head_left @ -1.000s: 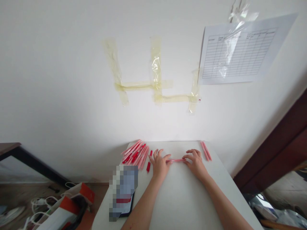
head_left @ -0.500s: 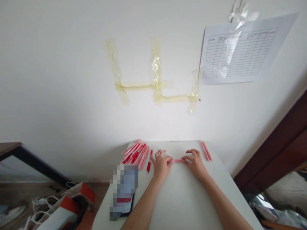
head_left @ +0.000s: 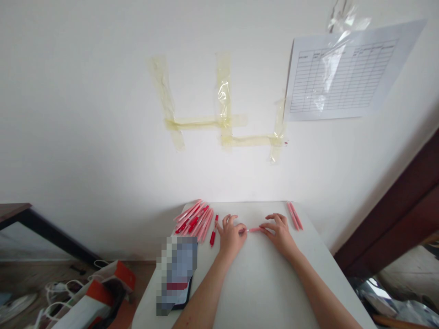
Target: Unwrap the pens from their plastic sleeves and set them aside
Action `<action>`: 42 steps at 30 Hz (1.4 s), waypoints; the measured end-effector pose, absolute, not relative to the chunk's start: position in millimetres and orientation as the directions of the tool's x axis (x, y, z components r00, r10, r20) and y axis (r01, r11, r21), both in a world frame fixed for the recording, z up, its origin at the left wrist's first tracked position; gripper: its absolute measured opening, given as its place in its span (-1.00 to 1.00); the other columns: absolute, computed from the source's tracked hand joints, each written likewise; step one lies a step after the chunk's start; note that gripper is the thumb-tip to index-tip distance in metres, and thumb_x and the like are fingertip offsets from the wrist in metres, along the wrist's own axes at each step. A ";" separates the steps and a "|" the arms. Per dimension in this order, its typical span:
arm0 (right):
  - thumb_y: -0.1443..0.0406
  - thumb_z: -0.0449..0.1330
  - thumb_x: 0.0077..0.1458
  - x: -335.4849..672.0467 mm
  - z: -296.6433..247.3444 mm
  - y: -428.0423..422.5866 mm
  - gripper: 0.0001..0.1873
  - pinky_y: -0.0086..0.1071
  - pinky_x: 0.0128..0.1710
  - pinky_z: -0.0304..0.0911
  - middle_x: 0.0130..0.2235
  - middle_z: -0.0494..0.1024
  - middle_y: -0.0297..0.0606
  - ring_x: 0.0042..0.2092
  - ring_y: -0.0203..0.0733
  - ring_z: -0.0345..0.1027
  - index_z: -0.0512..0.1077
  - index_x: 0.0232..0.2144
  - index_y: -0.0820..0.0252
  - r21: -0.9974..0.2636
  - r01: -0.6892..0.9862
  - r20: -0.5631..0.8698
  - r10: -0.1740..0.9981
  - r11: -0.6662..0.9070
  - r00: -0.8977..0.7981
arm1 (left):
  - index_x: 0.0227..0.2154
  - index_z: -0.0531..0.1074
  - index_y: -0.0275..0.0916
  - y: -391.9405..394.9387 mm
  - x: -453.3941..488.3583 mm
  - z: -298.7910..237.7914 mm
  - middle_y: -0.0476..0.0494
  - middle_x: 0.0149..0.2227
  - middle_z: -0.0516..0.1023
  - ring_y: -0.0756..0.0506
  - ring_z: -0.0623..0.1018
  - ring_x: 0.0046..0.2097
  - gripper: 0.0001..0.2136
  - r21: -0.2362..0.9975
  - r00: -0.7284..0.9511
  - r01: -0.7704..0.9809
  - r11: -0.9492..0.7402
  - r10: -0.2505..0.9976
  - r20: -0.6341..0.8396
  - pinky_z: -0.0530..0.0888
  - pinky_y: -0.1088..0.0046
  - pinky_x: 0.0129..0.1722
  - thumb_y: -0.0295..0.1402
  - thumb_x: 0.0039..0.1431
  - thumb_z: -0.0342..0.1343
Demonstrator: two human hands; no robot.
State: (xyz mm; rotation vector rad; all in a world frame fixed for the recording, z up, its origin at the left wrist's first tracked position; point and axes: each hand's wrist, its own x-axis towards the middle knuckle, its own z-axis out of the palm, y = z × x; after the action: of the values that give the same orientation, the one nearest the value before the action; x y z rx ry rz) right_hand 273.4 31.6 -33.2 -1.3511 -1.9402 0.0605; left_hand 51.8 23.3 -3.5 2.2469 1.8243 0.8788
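Over the white table (head_left: 260,283), a pink pen (head_left: 254,230) lies crosswise between my two hands. My left hand (head_left: 232,234) pinches its left end between thumb and forefinger, the other fingers raised. At the pen's right end, the thumb and forefinger of my right hand (head_left: 277,229) are closed on it. A short white part shows near the left fingertips. Just left of my left hand lies a red pen (head_left: 212,238). Beyond it is a pile of pink and red pens (head_left: 194,220). Two pink pens (head_left: 295,216) lie side by side right of my right hand.
A phone (head_left: 187,292), partly blurred out, lies at the table's left edge. The wall behind carries yellowed tape (head_left: 224,100) and a printed sheet (head_left: 343,77). Paper bags (head_left: 99,292) stand on the floor at left; a dark table (head_left: 15,212) is beyond.
The white part between the pink pen's left end and its pink body shows slightly more now. Both hands have hardly moved.
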 end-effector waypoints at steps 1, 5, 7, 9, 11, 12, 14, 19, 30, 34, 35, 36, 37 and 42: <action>0.17 0.21 0.22 273.4 -32.8 31.4 -0.81 0.05 0.12 0.28 0.00 0.45 -0.11 0.14 0.11 0.16 0.64 -0.24 -0.07 -0.439 0.784 0.547 0.822 0.440 -0.155 | -0.38 0.61 -0.03 23.2 52.1 -3.1 -0.08 0.16 0.43 -0.33 0.23 0.31 -0.95 0.434 0.107 0.860 -0.267 0.927 0.360 -0.13 -0.40 0.30 -0.31 0.11 0.24; 0.16 0.19 0.22 273.7 -32.7 31.5 -0.80 0.06 0.12 0.28 -0.01 0.45 -0.11 0.14 0.11 0.17 0.64 -0.23 -0.08 -0.444 0.781 0.543 0.825 0.439 -0.155 | -0.38 0.60 -0.03 23.3 52.6 -2.2 -0.09 0.16 0.44 -0.33 0.25 0.30 -0.93 0.419 0.106 0.870 -0.260 0.928 0.356 -0.09 -0.39 0.29 -0.35 0.09 0.24; 0.16 0.19 0.23 274.1 -33.6 32.2 -0.80 0.07 0.12 0.27 0.00 0.45 -0.11 0.14 0.11 0.16 0.63 -0.23 -0.08 -0.447 0.781 0.541 0.827 0.436 -0.152 | -0.38 0.60 -0.04 23.6 52.5 -2.1 -0.10 0.16 0.44 -0.33 0.25 0.30 -0.93 0.417 0.103 0.873 -0.255 0.930 0.353 -0.08 -0.38 0.29 -0.35 0.08 0.23; 0.15 0.18 0.23 274.7 -34.8 33.2 -0.79 0.07 0.12 0.27 0.00 0.45 -0.10 0.14 0.11 0.16 0.63 -0.23 -0.06 -0.453 0.778 0.541 0.828 0.434 -0.147 | -0.39 0.60 -0.05 23.9 52.2 -2.2 -0.10 0.16 0.44 -0.32 0.25 0.30 -0.93 0.418 0.097 0.873 -0.250 0.930 0.355 -0.07 -0.37 0.29 -0.36 0.09 0.22; 0.14 0.17 0.24 275.4 -35.9 34.2 -0.78 0.06 0.13 0.27 0.00 0.45 -0.10 0.13 0.10 0.16 0.63 -0.23 -0.05 -0.461 0.775 0.547 0.826 0.433 -0.135 | -0.39 0.59 -0.05 24.2 51.8 -2.2 -0.10 0.16 0.44 -0.32 0.25 0.30 -0.91 0.422 0.088 0.873 -0.245 0.930 0.357 -0.07 -0.38 0.29 -0.37 0.10 0.21; 0.14 0.17 0.24 275.7 -36.3 34.6 -0.77 0.06 0.13 0.27 -0.01 0.45 -0.10 0.13 0.10 0.17 0.63 -0.24 -0.04 -0.466 0.774 0.553 0.824 0.429 -0.125 | -0.40 0.59 -0.06 24.4 51.6 -2.2 -0.10 0.16 0.44 -0.32 0.25 0.30 -0.91 0.423 0.083 0.874 -0.241 0.930 0.359 -0.07 -0.38 0.29 -0.38 0.10 0.20; 0.15 0.15 0.24 276.2 -36.9 35.1 -0.77 0.07 0.13 0.27 -0.02 0.45 -0.10 0.12 0.10 0.17 0.62 -0.24 -0.03 -0.472 0.776 0.563 0.821 0.418 -0.099 | -0.40 0.59 -0.06 24.8 51.2 -1.9 -0.10 0.15 0.44 -0.32 0.25 0.30 -0.91 0.424 0.071 0.876 -0.231 0.930 0.362 -0.08 -0.39 0.28 -0.38 0.11 0.19; 0.16 0.14 0.24 277.0 -37.5 35.2 -0.76 0.06 0.13 0.26 -0.03 0.46 -0.10 0.13 0.10 0.17 0.61 -0.25 0.00 -0.474 0.790 0.583 0.811 0.389 -0.050 | -0.42 0.58 -0.06 25.6 50.7 -0.6 -0.09 0.14 0.45 -0.32 0.25 0.30 -0.91 0.414 0.041 0.888 -0.201 0.930 0.364 -0.11 -0.40 0.28 -0.39 0.10 0.20; 0.14 0.09 0.27 279.3 -41.6 37.9 -0.72 0.05 0.10 0.25 -0.05 0.46 -0.09 0.09 0.09 0.18 0.59 -0.25 0.02 -0.492 0.787 0.600 0.800 0.373 -0.004 | -0.39 0.59 -0.05 26.9 49.0 -1.8 -0.10 0.15 0.45 -0.34 0.22 0.29 -0.91 0.393 0.014 0.904 -0.167 0.932 0.363 -0.09 -0.40 0.25 -0.37 0.11 0.19; 0.14 0.08 0.28 280.3 -42.6 38.7 -0.72 0.03 0.10 0.25 -0.06 0.46 -0.10 0.08 0.08 0.18 0.58 -0.24 0.03 -0.496 0.788 0.602 0.798 0.365 0.010 | -0.39 0.59 -0.05 27.0 48.4 -1.6 -0.10 0.14 0.44 -0.35 0.22 0.29 -0.91 0.383 0.006 0.910 -0.157 0.930 0.368 -0.09 -0.40 0.25 -0.36 0.11 0.19; 0.14 0.08 0.28 280.4 -42.9 38.9 -0.72 0.03 0.10 0.25 -0.06 0.46 -0.10 0.08 0.08 0.18 0.58 -0.24 0.03 -0.498 0.788 0.605 0.796 0.363 0.014 | -0.39 0.59 -0.05 26.9 48.5 -1.3 -0.10 0.14 0.45 -0.35 0.22 0.29 -0.91 0.382 0.006 0.911 -0.156 0.930 0.366 -0.09 -0.40 0.25 -0.36 0.11 0.19; 0.14 0.07 0.28 280.6 -43.1 39.1 -0.71 0.03 0.10 0.25 -0.06 0.46 -0.10 0.08 0.08 0.18 0.58 -0.24 0.04 -0.499 0.788 0.607 0.794 0.362 0.019 | -0.38 0.59 -0.05 26.7 48.7 -1.0 -0.10 0.14 0.45 -0.35 0.22 0.29 -0.91 0.380 0.007 0.912 -0.156 0.931 0.365 -0.09 -0.40 0.25 -0.36 0.11 0.20; 0.14 0.07 0.28 280.7 -43.2 39.2 -0.71 0.03 0.09 0.25 -0.06 0.46 -0.10 0.08 0.08 0.18 0.58 -0.24 0.04 -0.499 0.788 0.608 0.793 0.360 0.023 | -0.38 0.59 -0.05 26.5 48.9 -0.7 -0.10 0.14 0.45 -0.35 0.23 0.29 -0.91 0.380 0.006 0.912 -0.155 0.931 0.365 -0.08 -0.41 0.24 -0.36 0.11 0.20; 0.12 0.07 0.28 281.1 -43.1 39.3 -0.70 0.02 0.08 0.25 -0.08 0.46 -0.09 0.06 0.07 0.20 0.59 -0.24 0.04 -0.490 0.800 0.611 0.791 0.347 0.031 | -0.37 0.60 -0.05 25.5 49.5 0.9 -0.11 0.16 0.44 -0.35 0.22 0.30 -0.89 0.375 -0.002 0.916 -0.142 0.934 0.357 -0.05 -0.40 0.24 -0.36 0.14 0.17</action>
State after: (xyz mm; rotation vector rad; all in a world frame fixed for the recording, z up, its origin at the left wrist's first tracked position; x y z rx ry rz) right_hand 281.1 39.3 -43.1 -1.4221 -1.7328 -0.0131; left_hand 49.5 25.5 0.9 2.1955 2.0358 0.8345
